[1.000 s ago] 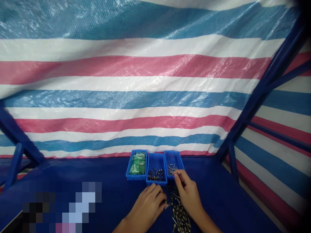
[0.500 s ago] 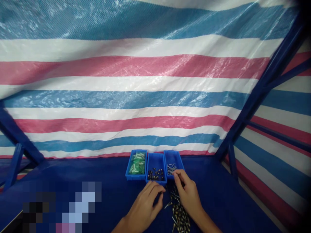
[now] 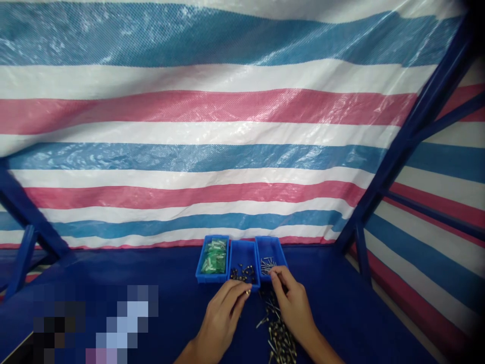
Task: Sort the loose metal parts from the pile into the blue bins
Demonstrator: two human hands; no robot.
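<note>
My left hand (image 3: 222,316) is closed in a pinch on a small brass-coloured metal piece (image 3: 247,291), just in front of the middle blue bin (image 3: 244,251). That bin holds several dark and brass-coloured small parts (image 3: 246,273). My right hand (image 3: 293,303) has its thumb and forefinger pinched together at the front of the right blue bin (image 3: 271,244), where thin silvery screws or pins (image 3: 267,265) lie. Whatever sits between those fingertips is too small to make out. Between my hands, partly under the right one, spreads a loose pile of brass-headed metal pieces (image 3: 280,338).
A left blue bin (image 3: 211,278) holds green and clear small packets (image 3: 215,257). All three bins stand side by side on the dark blue table (image 3: 151,268). Behind hangs a striped tarpaulin (image 3: 197,177), with a blue metal frame (image 3: 386,172) at the sides. The lower left is pixelated.
My left hand has moved slightly up, its fingers straighter, and the brass-coloured piece now shows at its fingertips. My right hand stays nearly in place.
</note>
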